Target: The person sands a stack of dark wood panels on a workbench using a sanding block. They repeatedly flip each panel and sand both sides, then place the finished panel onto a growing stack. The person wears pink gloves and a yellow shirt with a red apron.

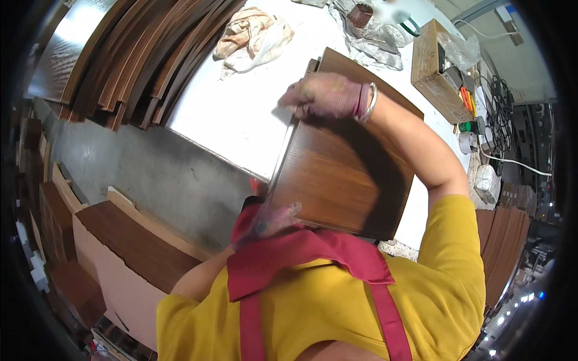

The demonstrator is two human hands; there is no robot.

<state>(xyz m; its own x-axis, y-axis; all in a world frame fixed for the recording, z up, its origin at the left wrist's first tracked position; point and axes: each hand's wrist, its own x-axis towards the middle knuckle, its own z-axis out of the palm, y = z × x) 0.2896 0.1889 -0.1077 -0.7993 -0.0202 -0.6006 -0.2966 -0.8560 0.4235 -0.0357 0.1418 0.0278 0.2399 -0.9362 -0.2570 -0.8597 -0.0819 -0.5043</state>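
Panel point(343, 162) x1 on tbl point(241, 120); w/ R hand point(328, 96) over edge, curled, L hand point(274, 222) nr corner, blurred: can't tell grip of either. Box point(433, 90) x1 w/ bag point(463, 51).

A woodworking workshop: dark wooden boards point(162, 57) jut past the near edge of a white table point(232, 123) at left; a brown wooden panel point(331, 174) and blotched rag point(248, 37) lie on it; planks point(504, 246) are stacked beyond its right edge.

Cardboard box point(432, 85) (open-topped) near tangled black cables point(501, 114)
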